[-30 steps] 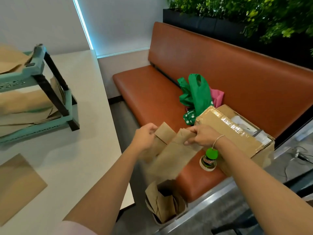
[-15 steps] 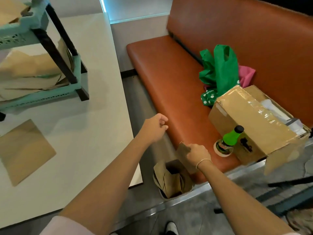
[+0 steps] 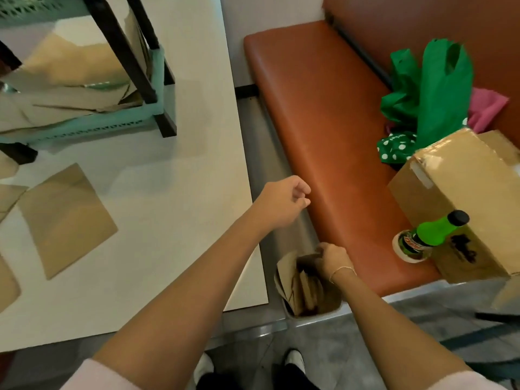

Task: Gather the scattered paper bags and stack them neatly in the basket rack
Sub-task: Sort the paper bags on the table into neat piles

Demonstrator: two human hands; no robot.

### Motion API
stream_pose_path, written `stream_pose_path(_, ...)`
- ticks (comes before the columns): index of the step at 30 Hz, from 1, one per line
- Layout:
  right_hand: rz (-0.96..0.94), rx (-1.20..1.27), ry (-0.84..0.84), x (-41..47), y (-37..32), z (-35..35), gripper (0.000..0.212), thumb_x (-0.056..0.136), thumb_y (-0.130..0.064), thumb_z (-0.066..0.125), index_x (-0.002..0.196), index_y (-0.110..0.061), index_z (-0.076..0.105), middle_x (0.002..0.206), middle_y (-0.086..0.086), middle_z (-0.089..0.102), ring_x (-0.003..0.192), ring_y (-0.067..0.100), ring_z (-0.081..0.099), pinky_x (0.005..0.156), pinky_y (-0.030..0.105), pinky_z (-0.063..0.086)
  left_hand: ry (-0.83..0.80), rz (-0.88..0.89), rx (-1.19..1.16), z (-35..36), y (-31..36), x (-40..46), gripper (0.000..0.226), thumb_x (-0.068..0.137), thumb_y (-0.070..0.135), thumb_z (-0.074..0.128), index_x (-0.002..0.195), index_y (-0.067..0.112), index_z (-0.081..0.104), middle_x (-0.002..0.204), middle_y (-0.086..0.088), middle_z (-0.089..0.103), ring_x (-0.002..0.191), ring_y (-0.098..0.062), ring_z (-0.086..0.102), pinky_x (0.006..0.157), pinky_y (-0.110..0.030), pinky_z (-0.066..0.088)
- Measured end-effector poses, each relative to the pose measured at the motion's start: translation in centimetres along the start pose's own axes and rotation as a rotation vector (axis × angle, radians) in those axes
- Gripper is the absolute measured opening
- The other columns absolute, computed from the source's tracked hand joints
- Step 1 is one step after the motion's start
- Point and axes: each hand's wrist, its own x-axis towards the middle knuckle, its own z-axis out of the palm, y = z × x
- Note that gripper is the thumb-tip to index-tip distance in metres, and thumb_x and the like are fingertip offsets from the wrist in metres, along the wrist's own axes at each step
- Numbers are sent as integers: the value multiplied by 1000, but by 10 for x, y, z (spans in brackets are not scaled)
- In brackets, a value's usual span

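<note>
Right hand (image 3: 332, 258) reaching into floor bin (image 3: 315, 315), fingers apparently pinching paper bags (image 3: 298, 285) stuffed there; left hand (image 3: 284, 205) loosely curled, empty. Basket rack (image 3: 92, 128) well apart on desk (image 3: 168, 220). Risks tearing or spilling bags.

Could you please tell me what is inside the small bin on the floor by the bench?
Several brown paper bags stand in the white bin; the right hand reaches in, covering whatever lies beneath.

Even, soft indoor light, moderately bright. Diffuse shadow under basket rack (image 3: 84, 119) on white table (image 3: 180, 220), upper left. Mild glare on bench seat (image 3: 323, 130). Slight overall blur; wide-angle stretching at frame edges.
</note>
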Motion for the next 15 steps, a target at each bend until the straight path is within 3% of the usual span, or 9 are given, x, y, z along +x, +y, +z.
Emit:
stream_pose_path(4,-69,2,99,3,-33,-33,35,87,-12,56,122,-18,57,121,9,61,108,26,59,96,36,48,27,19,-16,-16,4,2,22,94,23,55,115,17,57,113,0,63,98,-11,56,85,-19,39)
stream_pose_path(10,-176,107,393,-15,-107,-90,34,85,-14,54,118,-21,60,119,6,64,109,27,59,97,37,48,78,49,-32,-56,2,-7,22,93,22,56,115,16,57,114,-2,63,98,-14,57,84,-19,39)
stream_pose_path(15,-297,129,470,-37,-186,-116,35,85,-12,54,119,-20,60,117,5,65,108,25,59,96,32,45,157,23,-30,-116,-21,-22,24,94,23,54,117,17,57,119,-2,60,92,-12,52,79,-21,40)
